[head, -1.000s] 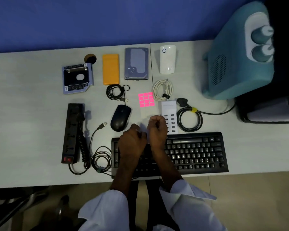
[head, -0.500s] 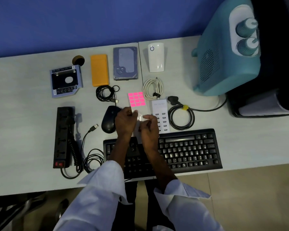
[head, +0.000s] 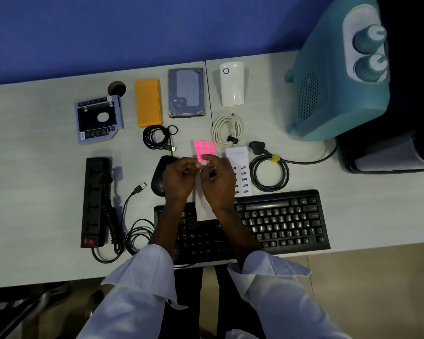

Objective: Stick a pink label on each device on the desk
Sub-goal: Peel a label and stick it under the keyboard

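A white sheet of pink labels [head: 204, 147] lies at the desk's middle, its bare white backing [head: 202, 207] reaching down to the black keyboard [head: 282, 222]. My left hand [head: 178, 178] pinches the sheet's left edge, partly covering the black mouse [head: 157, 178]. My right hand [head: 219, 179] curls over the lowest pink row, fingertip and thumb pinching at a label; whether one is lifted is hidden. Around them lie a white USB charger [head: 239, 156], a black power strip [head: 94, 199], a drive caddy [head: 98, 118], an orange case [head: 148, 102], a hard drive [head: 186, 92] and a white plug-in unit [head: 231, 84].
Coiled cables lie among the devices: a black one [head: 157, 138], a white one [head: 227, 130], a black power lead [head: 269, 172] and the mouse's cable [head: 137, 231]. A large teal appliance [head: 335, 77] fills the back right. A blue wall stands behind the desk.
Both hands have moved away from the keyboard up to the label sheet and taken hold of it; the right fingertips now reach the pink labels.
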Tool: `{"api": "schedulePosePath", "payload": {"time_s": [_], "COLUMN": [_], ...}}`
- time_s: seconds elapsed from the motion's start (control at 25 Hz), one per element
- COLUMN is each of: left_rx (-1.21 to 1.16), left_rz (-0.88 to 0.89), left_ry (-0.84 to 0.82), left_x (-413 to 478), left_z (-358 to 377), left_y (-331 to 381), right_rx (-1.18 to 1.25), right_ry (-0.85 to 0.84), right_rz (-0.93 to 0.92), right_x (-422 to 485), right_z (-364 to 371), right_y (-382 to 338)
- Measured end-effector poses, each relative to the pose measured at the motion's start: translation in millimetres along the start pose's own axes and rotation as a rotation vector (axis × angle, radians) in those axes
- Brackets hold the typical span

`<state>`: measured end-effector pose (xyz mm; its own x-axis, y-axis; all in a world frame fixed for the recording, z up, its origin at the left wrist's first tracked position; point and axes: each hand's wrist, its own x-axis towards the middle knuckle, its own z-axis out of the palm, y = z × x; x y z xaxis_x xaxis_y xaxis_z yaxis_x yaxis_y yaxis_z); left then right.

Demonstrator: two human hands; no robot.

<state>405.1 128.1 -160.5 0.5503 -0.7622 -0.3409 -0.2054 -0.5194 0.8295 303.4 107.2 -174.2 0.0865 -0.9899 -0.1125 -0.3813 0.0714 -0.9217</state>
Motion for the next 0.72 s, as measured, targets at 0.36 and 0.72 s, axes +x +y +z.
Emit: {"api": "schedulePosePath", "payload": {"time_s": [0.36,0.72], "left_rx": [0.188,0.212], "left_rz": [0.213,0.217], "left_ry": [-0.026,0.002], "left_x": [-1.3,11.4], "left_z": [-15.7,-23.6], "left_y": [4.6,0.6], "right_rx": [0.047,0.315], "right_ry": [0.009,0.121], "right_rz": [0.056,0.261], "right_x": [10.2,12.9], "right_z": [4.9,4.1], "right_y": [-3.5,-13.6]}}
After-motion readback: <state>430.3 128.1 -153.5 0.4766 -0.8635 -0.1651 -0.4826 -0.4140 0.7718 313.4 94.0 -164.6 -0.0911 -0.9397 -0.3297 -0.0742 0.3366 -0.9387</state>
